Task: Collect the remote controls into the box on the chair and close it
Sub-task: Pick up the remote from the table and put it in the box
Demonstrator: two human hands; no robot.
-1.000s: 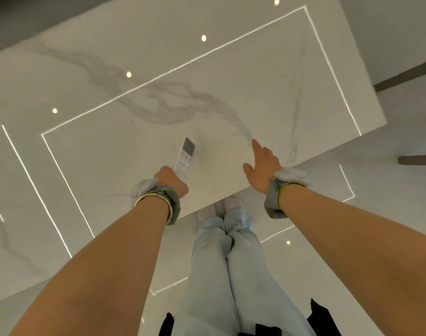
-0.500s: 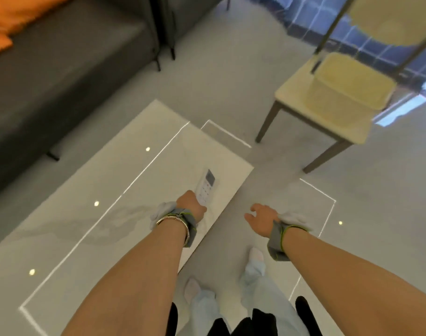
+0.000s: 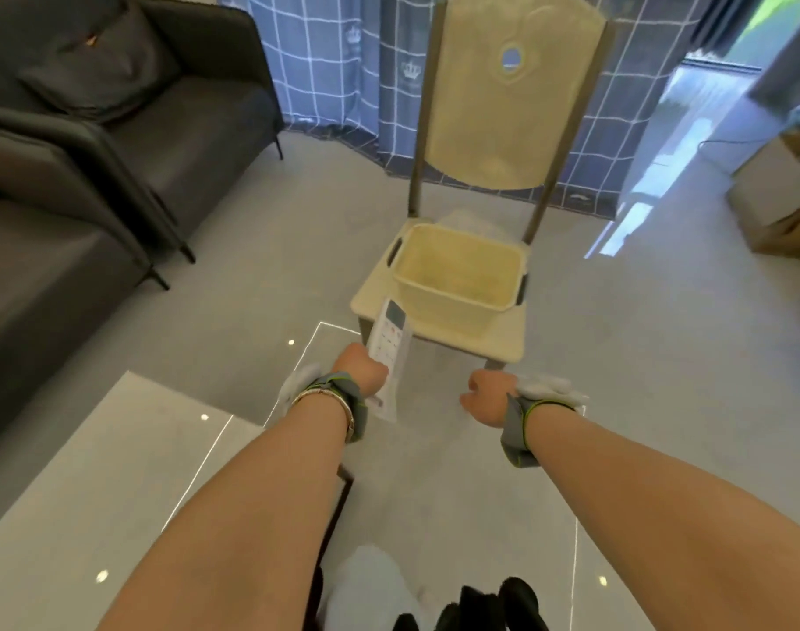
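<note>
My left hand [image 3: 364, 368] grips a white remote control [image 3: 389, 339] with a small grey screen, held upright just short of the chair's front left corner. A cream open box [image 3: 457, 277] stands on the cream chair seat [image 3: 507, 346], and nothing shows inside it. Something pale lies behind the box, against the chair back [image 3: 512, 93]; I cannot tell what it is. My right hand [image 3: 487, 398] hangs in front of the chair, fingers curled, holding nothing.
The white marble coffee table [image 3: 93, 485] lies at the lower left. Dark grey sofas [image 3: 93, 175] fill the left side. A blue tiled wall [image 3: 339, 61] stands behind the chair. A cardboard box [image 3: 780, 220] sits at the far right. Grey floor surrounds the chair.
I have lifted the remote off the marble table and turned toward the chair. The chair and box are now directly ahead and much closer. My right hand has left the table and curled.
</note>
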